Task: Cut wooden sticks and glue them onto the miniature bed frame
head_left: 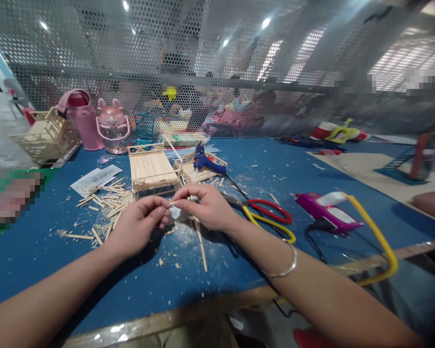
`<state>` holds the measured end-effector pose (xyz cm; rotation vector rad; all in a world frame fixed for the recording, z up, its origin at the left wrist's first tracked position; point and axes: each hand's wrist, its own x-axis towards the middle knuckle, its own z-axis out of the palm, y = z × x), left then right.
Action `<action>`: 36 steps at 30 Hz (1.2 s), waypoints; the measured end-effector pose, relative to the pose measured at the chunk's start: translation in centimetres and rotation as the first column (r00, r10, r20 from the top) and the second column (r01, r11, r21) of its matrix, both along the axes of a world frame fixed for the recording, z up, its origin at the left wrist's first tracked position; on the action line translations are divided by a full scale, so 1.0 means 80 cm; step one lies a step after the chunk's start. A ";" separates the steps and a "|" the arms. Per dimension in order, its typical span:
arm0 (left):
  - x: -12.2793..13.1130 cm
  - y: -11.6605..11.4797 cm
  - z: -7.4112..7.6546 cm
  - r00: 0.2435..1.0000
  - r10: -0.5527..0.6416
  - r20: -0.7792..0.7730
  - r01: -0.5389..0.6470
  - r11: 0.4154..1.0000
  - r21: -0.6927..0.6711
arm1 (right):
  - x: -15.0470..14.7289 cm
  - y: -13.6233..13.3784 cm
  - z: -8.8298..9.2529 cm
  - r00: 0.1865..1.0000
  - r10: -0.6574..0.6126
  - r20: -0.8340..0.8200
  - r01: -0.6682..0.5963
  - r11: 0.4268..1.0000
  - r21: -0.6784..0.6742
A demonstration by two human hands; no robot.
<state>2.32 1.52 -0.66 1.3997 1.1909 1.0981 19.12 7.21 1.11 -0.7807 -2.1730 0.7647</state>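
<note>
My left hand (142,223) is closed in a pinch, its fingertips almost meeting those of my right hand (207,207). Between them shows the end of a small pale wooden stick piece (172,204), mostly covered by the fingers. Longer wooden sticks (202,246) lie on the table under my right hand. Just behind the hands stands a small stick-built bed-like frame (154,166) with a slatted top. A blue glue gun (210,163) rests on another stick-built piece (192,173). Scissors (255,212) with red and yellow handles lie beside my right wrist.
Cut stick bits (110,205) and shavings are heaped on the blue table (130,299) at left, near white paper (94,180). Two pink bottles (84,121) stand behind. A purple device (322,212) with a yellow bar sits right. Perforated metal mesh (130,58) rises behind; another person's arm (431,205) shows at right.
</note>
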 end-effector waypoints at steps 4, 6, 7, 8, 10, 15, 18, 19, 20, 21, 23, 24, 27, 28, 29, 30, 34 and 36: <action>0.004 -0.012 0.004 0.998 0.039 -0.049 -0.039 0.999 0.007 | -0.002 -0.006 -0.002 0.997 0.056 -0.046 -0.051 0.993 0.105; 0.005 -0.017 0.006 0.992 0.062 -0.110 -0.060 0.998 0.023 | -0.004 -0.011 -0.002 0.994 0.100 -0.044 -0.090 0.978 0.190; 0.006 -0.018 0.007 0.989 0.073 -0.129 -0.069 0.997 0.031 | -0.003 -0.014 -0.002 0.992 0.120 -0.034 -0.110 0.969 0.220; 0.006 -0.018 0.007 0.987 0.078 -0.138 -0.074 0.997 0.038 | -0.002 -0.015 0.000 0.990 0.140 -0.016 -0.132 0.963 0.237; 0.007 -0.018 0.007 0.987 0.066 -0.146 -0.060 0.997 0.044 | 0.003 -0.013 0.005 0.987 0.156 0.024 -0.158 0.957 0.244; 0.006 -0.018 0.005 0.977 0.060 -0.205 -0.050 0.997 0.052 | 0.035 0.041 0.033 0.971 -0.220 0.099 0.191 0.953 0.237; 0.006 -0.020 0.005 0.958 0.049 -0.284 -0.015 0.992 0.122 | 0.053 0.093 0.039 0.661 -0.584 0.471 0.431 0.809 0.398; 0.006 -0.021 0.004 0.950 0.036 -0.312 0.013 0.988 0.153 | 0.057 0.107 0.037 0.602 -0.605 0.521 0.439 0.796 0.417; 0.007 -0.022 0.004 0.941 0.019 -0.338 0.045 0.983 0.179 | 0.060 0.120 0.033 0.563 -0.610 0.557 0.437 0.792 0.426; 0.007 -0.023 0.003 0.933 0.001 -0.360 0.077 0.977 0.201 | 0.062 0.129 0.028 0.533 -0.606 0.591 0.428 0.795 0.429; 0.007 -0.024 0.002 0.918 -0.042 -0.395 0.141 0.964 0.225 | 0.062 0.141 0.017 0.503 -0.591 0.630 0.408 0.806 0.430; 0.008 -0.024 0.001 0.909 -0.063 -0.413 0.170 0.958 0.229 | 0.062 0.144 0.012 0.490 -0.589 0.643 0.402 0.807 0.432; 0.008 -0.024 -0.001 0.878 -0.118 -0.463 0.250 0.939 0.235 | 0.059 0.149 0.004 0.475 -0.594 0.649 0.402 0.803 0.440; 0.008 -0.024 -0.002 0.870 -0.132 -0.476 0.272 0.932 0.238 | 0.059 0.149 0.003 0.480 -0.596 0.644 0.405 0.802 0.440; 0.008 -0.024 -0.003 0.862 -0.142 -0.487 0.290 0.925 0.244 | 0.059 0.150 0.004 0.489 -0.599 0.634 0.410 0.800 0.439; 0.008 -0.024 -0.004 0.855 -0.152 -0.495 0.306 0.919 0.248 | 0.060 0.151 0.005 0.502 -0.602 0.621 0.416 0.797 0.437; 0.009 -0.023 -0.006 0.837 -0.176 -0.518 0.348 0.902 0.255 | 0.066 0.154 0.008 0.581 -0.598 0.551 0.451 0.801 0.393; 0.009 -0.023 -0.006 0.829 -0.186 -0.527 0.363 0.896 0.255 | 0.071 0.156 0.009 0.633 -0.574 0.520 0.473 0.818 0.328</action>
